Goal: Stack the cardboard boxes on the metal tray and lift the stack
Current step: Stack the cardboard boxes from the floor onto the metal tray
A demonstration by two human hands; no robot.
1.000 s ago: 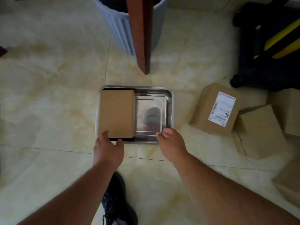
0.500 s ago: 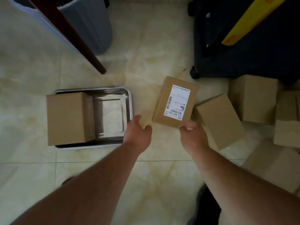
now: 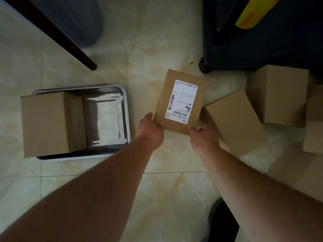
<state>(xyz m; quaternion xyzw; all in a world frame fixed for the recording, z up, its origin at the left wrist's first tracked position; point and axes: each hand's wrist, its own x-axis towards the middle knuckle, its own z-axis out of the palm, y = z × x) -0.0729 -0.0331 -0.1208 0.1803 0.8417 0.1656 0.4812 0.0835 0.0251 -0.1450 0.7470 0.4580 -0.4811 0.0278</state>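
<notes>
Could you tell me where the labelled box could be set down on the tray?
The right half of the metal tray is bare, bordered by the plain box on its left half. Right of the labelled box, cardboard boxes crowd the floor.

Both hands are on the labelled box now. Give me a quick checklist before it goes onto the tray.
1. Left hand on labelled box, near-left corner: ok.
2. Right hand on its near-right corner: ok.
3. Grip firm enough to lift: cannot tell.
4. Free space in metal tray: ok, right half bare.
5. Plain box already in tray sits inside the rim: not ok, it appears to overhang the left edge.
6. Neighbouring box clear of the right hand: not ok, it sits right against it.
</notes>
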